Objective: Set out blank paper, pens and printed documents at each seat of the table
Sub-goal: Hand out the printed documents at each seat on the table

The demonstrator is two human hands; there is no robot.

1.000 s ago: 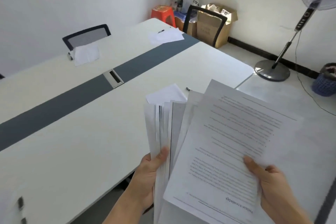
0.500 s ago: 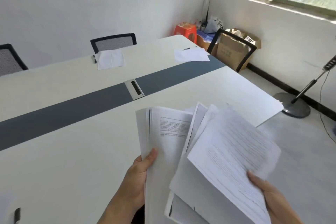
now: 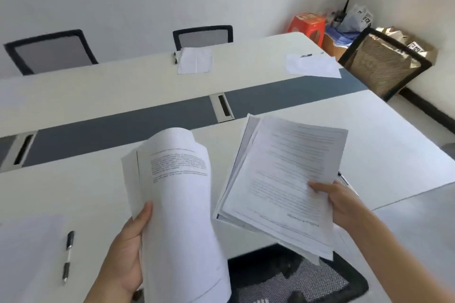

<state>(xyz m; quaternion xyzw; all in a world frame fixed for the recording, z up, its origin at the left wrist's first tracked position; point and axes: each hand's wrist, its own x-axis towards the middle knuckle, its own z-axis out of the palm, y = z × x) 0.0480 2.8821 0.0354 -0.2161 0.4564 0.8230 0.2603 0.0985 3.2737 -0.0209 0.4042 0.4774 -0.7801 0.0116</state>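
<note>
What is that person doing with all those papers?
A person at the long white table holds printed white pages in two lots. The left hand holds one curled bundle, the right hand a fanned stack. Two far seats already have white sheets, and a black-and-white pen lies beside a blank sheet at the near left.

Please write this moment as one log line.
left hand: grips printed stack | right hand: grips printed sheets | table: pen beside blank paper
</note>
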